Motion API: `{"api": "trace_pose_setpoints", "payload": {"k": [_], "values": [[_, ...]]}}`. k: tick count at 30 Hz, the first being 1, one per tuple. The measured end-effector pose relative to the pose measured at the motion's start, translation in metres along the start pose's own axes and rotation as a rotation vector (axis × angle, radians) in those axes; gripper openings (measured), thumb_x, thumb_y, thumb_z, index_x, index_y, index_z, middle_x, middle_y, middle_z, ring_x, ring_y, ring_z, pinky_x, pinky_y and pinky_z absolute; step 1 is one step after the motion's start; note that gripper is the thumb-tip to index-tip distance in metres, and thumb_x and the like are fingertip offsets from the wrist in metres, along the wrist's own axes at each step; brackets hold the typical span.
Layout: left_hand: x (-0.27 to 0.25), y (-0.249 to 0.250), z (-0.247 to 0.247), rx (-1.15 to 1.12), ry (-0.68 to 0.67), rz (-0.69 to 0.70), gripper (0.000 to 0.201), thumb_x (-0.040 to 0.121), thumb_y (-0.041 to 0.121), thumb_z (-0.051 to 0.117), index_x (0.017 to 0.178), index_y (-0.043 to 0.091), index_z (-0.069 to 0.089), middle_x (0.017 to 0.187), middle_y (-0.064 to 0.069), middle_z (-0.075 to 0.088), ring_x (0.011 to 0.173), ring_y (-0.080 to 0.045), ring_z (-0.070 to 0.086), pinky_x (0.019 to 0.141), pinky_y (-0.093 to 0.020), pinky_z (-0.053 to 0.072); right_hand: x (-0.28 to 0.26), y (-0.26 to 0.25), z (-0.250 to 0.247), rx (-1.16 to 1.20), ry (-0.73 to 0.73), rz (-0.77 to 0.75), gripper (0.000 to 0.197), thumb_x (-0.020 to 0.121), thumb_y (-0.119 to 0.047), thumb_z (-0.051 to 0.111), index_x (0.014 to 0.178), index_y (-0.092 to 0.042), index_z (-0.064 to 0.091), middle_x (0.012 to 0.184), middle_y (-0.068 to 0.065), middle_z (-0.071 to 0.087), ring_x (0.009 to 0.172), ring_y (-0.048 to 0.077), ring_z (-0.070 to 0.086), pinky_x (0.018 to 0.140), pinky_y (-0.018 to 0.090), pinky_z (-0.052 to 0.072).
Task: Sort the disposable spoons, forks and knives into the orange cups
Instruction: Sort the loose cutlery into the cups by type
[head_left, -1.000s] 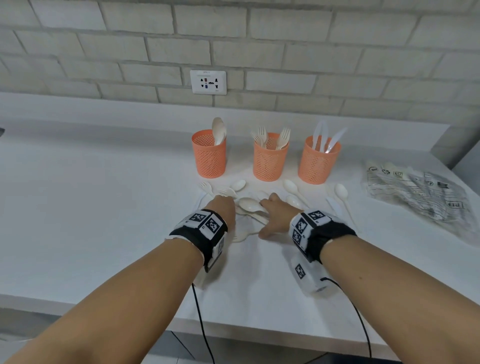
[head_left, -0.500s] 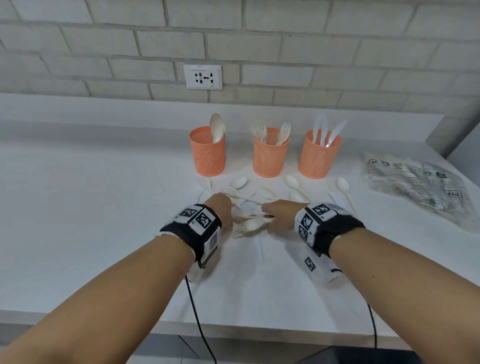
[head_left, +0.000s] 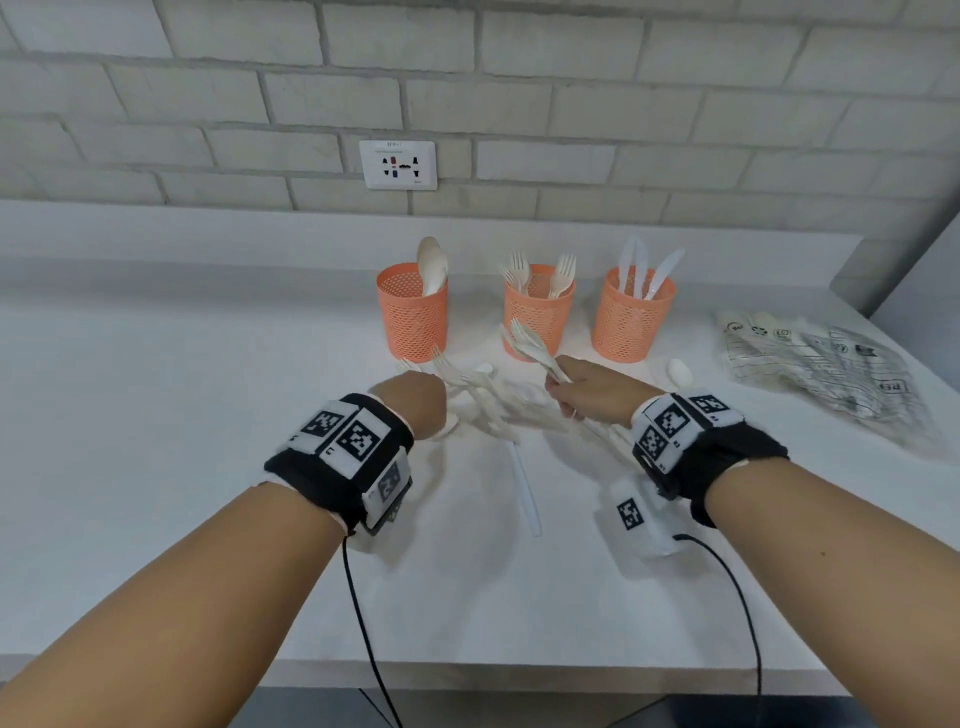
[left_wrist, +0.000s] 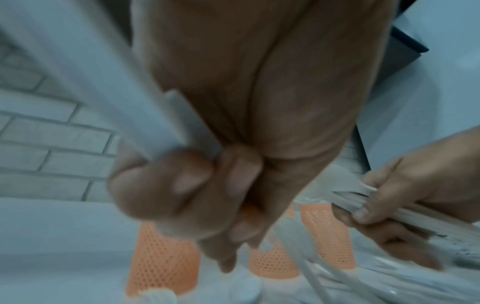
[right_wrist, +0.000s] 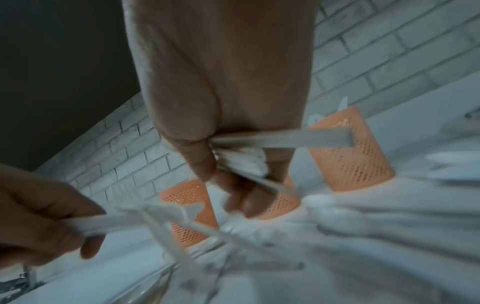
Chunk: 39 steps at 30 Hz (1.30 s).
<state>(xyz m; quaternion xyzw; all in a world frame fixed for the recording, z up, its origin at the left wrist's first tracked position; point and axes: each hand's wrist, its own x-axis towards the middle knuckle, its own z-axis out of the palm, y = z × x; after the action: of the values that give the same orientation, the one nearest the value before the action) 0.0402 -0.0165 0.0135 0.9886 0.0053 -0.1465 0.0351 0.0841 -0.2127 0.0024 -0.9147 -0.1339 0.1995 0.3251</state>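
Three orange mesh cups stand in a row at the back: spoons in the left cup (head_left: 413, 319), forks in the middle cup (head_left: 540, 306), knives in the right cup (head_left: 634, 322). My left hand (head_left: 415, 397) is curled round a bunch of white cutlery (head_left: 467, 384), a fork among it; the handles (left_wrist: 145, 115) pass through the fist. My right hand (head_left: 576, 389) grips a few white forks (head_left: 527, 340), tines up in front of the middle cup. Its thumb clamps the handles (right_wrist: 280, 139). Both hands are raised above the table.
A loose white knife (head_left: 524, 488) lies on the white table (head_left: 182, 441) between my wrists. A white spoon (head_left: 679, 371) lies in front of the knife cup. A crumpled clear plastic bag (head_left: 821, 364) sits at the right. Brick wall and socket (head_left: 397, 163) lie behind.
Both hands have closed on the cutlery pile and lifted it off the table in two bunches. The right hand has risen toward the middle cup.
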Motion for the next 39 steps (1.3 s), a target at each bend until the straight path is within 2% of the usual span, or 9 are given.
{"api": "trace_pose_setpoints", "payload": {"k": [6, 11, 13, 16, 20, 23, 30, 33, 39], "values": [[0.001, -0.003, -0.002, -0.095, -0.016, -0.001, 0.033, 0.098, 0.014, 0.036, 0.123, -0.002, 0.051, 0.126, -0.015, 0.056, 0.114, -0.029, 0.056, 0.09, -0.032, 0.044, 0.021, -0.012, 0.032, -0.006, 0.011, 0.001, 0.072, 0.071, -0.043, 0.077, 0.129, -0.017, 0.043, 0.105, -0.006, 0.055, 0.076, 0.009, 0.054, 0.053, 0.019, 0.038], [0.001, -0.006, 0.012, -0.346, -0.07, -0.053, 0.034, 0.099, 0.015, 0.034, 0.123, -0.006, 0.045, 0.103, -0.014, 0.059, 0.092, -0.029, 0.062, 0.069, -0.03, 0.046, 0.043, -0.011, 0.047, -0.037, 0.152, 0.046, 0.027, 0.081, -0.025, 0.07, 0.088, -0.001, 0.06, 0.091, 0.015, 0.063, 0.089, 0.029, 0.061, 0.066, 0.027, 0.038], [0.005, -0.011, 0.015, -0.51, -0.074, -0.084, 0.028, 0.099, 0.015, 0.034, 0.117, -0.004, 0.045, 0.078, -0.006, 0.048, 0.061, -0.019, 0.05, 0.05, -0.023, 0.04, 0.042, -0.014, 0.046, 0.003, 0.157, 0.022, 0.025, 0.084, -0.021, 0.067, 0.095, 0.001, 0.062, 0.096, 0.017, 0.065, 0.092, 0.029, 0.06, 0.071, 0.026, 0.037], [0.006, -0.014, 0.014, -0.717, -0.081, -0.091, 0.011, 0.099, 0.016, 0.034, 0.101, 0.007, 0.04, 0.073, -0.003, 0.043, 0.053, -0.013, 0.039, 0.046, -0.021, 0.035, 0.038, -0.021, 0.045, 0.089, 0.183, -0.029, 0.031, 0.088, -0.021, 0.061, 0.107, 0.004, 0.06, 0.104, 0.018, 0.066, 0.098, 0.03, 0.06, 0.077, 0.029, 0.039], [0.007, -0.009, 0.014, -0.824, -0.086, -0.038, 0.008, 0.099, 0.016, 0.035, 0.098, 0.009, 0.038, 0.071, -0.001, 0.047, 0.052, -0.013, 0.04, 0.048, -0.021, 0.037, 0.033, -0.035, 0.045, 0.241, 0.109, -0.025, 0.005, 0.088, -0.008, 0.056, 0.091, -0.007, 0.059, 0.069, 0.001, 0.052, 0.059, 0.012, 0.047, 0.056, 0.022, 0.037], [0.01, -0.001, 0.014, -0.887, -0.097, -0.023, 0.008, 0.099, 0.015, 0.035, 0.099, 0.008, 0.038, 0.068, -0.002, 0.045, 0.05, -0.013, 0.038, 0.048, -0.022, 0.036, 0.031, -0.037, 0.042, 0.257, 0.161, -0.052, 0.017, 0.087, -0.009, 0.06, 0.072, -0.015, 0.054, 0.062, -0.003, 0.046, 0.056, 0.01, 0.044, 0.055, 0.021, 0.034], [0.014, -0.01, 0.008, -0.858, 0.079, -0.031, 0.021, 0.097, 0.03, 0.044, 0.094, 0.009, 0.044, 0.068, -0.002, 0.043, 0.052, -0.013, 0.038, 0.048, -0.021, 0.034, 0.032, -0.038, 0.013, 0.253, 0.467, -0.137, 0.03, 0.092, -0.024, 0.055, 0.103, 0.002, 0.063, 0.093, 0.017, 0.067, 0.089, 0.028, 0.062, 0.079, 0.035, 0.048], [0.016, -0.008, 0.005, -1.083, 0.237, 0.029, 0.03, 0.094, 0.036, 0.051, 0.077, 0.012, 0.044, 0.061, -0.003, 0.041, 0.048, -0.015, 0.037, 0.049, -0.022, 0.035, 0.022, -0.048, 0.004, 0.37, 0.414, -0.136, 0.031, 0.095, -0.026, 0.05, 0.116, -0.005, 0.059, 0.097, 0.006, 0.062, 0.092, 0.016, 0.057, 0.076, 0.017, 0.042], [0.018, 0.011, 0.002, -1.372, 0.287, 0.246, 0.028, 0.093, 0.034, 0.054, 0.074, 0.014, 0.052, 0.049, 0.01, 0.049, 0.048, -0.01, 0.038, 0.048, -0.018, 0.037, 0.01, -0.06, 0.012, 0.528, 0.294, -0.125, 0.043, 0.097, -0.042, 0.04, 0.115, -0.008, 0.061, 0.076, -0.002, 0.066, 0.075, 0.007, 0.06, 0.082, 0.025, 0.045]]}}
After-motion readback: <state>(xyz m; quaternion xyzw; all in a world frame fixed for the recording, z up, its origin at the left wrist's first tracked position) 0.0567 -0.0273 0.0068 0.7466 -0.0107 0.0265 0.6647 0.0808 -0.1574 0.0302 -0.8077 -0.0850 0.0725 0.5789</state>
